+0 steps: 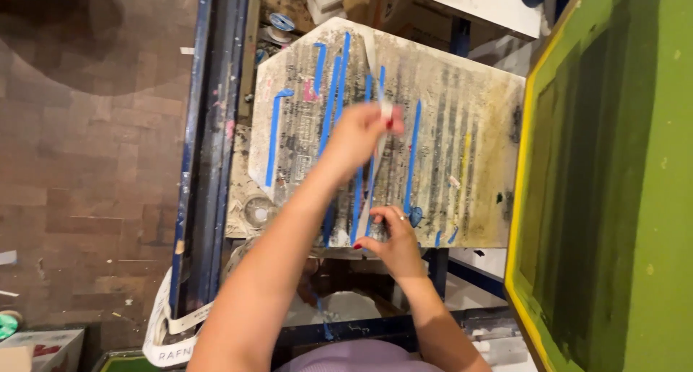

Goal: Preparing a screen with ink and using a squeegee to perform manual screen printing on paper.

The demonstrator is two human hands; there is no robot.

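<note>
The left hand (357, 137), blurred with motion, pinches the upper end of a pale strip of tape (375, 155) between thumb and fingers; the right hand (393, 235) closes its fingertips on the strip's lower end near the board's front edge. Both grips are clamped on the tape, which runs taut between them, just above the surface of a stained, ink-smeared printing board (476, 127). Several blue tape strips (274, 137) already lie stuck lengthwise on that board, so the taping looks partly done, with this strip not yet pressed flat. To the right, a green mesh screen in a yellow frame (613, 199) stands raised. A dark blue metal rail (209, 127) borders the board's left, beyond it a brown wooden floor (86, 163).
</note>
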